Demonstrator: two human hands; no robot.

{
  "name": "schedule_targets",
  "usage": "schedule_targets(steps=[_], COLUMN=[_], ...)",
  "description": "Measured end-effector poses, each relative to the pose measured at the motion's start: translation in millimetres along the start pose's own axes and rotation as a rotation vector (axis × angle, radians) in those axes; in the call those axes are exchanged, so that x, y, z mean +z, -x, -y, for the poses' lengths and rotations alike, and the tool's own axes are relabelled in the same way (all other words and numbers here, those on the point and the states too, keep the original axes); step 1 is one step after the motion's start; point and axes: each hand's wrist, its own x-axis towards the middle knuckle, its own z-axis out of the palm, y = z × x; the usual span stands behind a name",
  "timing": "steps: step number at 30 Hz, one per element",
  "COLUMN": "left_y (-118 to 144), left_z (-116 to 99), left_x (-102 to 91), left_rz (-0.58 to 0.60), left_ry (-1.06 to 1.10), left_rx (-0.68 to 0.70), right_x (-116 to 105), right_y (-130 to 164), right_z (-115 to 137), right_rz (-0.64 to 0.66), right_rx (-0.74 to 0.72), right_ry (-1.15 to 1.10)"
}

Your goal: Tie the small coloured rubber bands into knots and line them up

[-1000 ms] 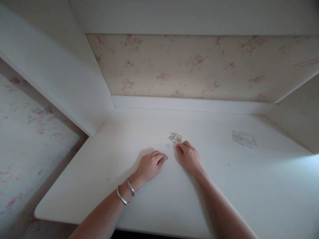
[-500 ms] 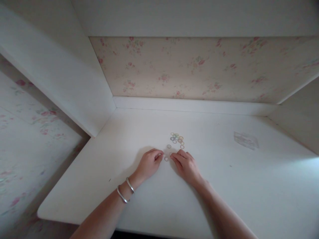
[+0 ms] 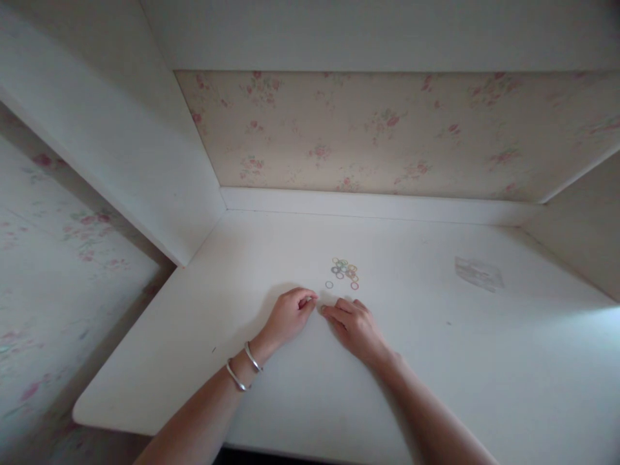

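Note:
My left hand (image 3: 291, 315) rests on the white table, thumb and index finger pinched together; whatever is between the tips is too small to make out. Close to its right, my right hand (image 3: 356, 326) has its fingers closed, the index fingertip and thumb on a small thin ring (image 3: 321, 309) that is mostly covered. Just beyond the hands lies a single greyish ring (image 3: 329, 285). Farther back is a loose cluster of several thin coloured rings (image 3: 343, 267), yellow, green, dark and orange, with a reddish ring (image 3: 354, 286) at its near edge.
A clear plastic bag (image 3: 478, 274) lies flat on the white table (image 3: 411, 400) at the right. A small dark mark (image 3: 214, 349) shows left of my left arm. Low white boarding (image 3: 387, 205) and a side panel (image 3: 194, 219) bound the table.
My right hand has shifted slightly left and toward me, its fingertips now over the ring that lay uncovered between the hands. My left hand has hardly moved.

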Motion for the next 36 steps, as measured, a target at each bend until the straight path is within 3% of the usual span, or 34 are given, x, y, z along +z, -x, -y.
schedule_targets(steps=[4,9,12,16,24,31,36], left_y=[0.4,0.0,0.0,1.0,2.5,0.8,-1.0], left_z=[-1.3,-5.0,-6.7,-8.6,-10.9,-8.4,-3.2], left_x=[0.2,0.9,2.5,4.7,4.2,3.3,0.9], left_rz=[0.003,0.001,0.0,-0.01,-0.013,-0.01,-0.007], left_ry=[-0.002,-0.02,-0.028,-0.061,-0.095,-0.074,0.001], left_rx=[-0.003,0.001,0.011,0.017,0.016,0.001,-0.034], right_x=[0.0,-6.9,-12.6,-17.0,-19.7,-17.9,-13.7], right_y=[0.8,0.5,0.7,1.6,1.2,1.9,1.9], right_z=[-1.0,-11.6,-23.1,-33.7,-36.9,-45.9,-40.4], right_rz=[-0.055,-0.164,-0.155,-0.113,-0.049,0.037,0.009], right_rx=[0.064,0.311,0.451,0.532,0.537,0.417,0.325], right_ry=[-0.065,-0.045,0.029,0.064,0.008,0.003,0.01])
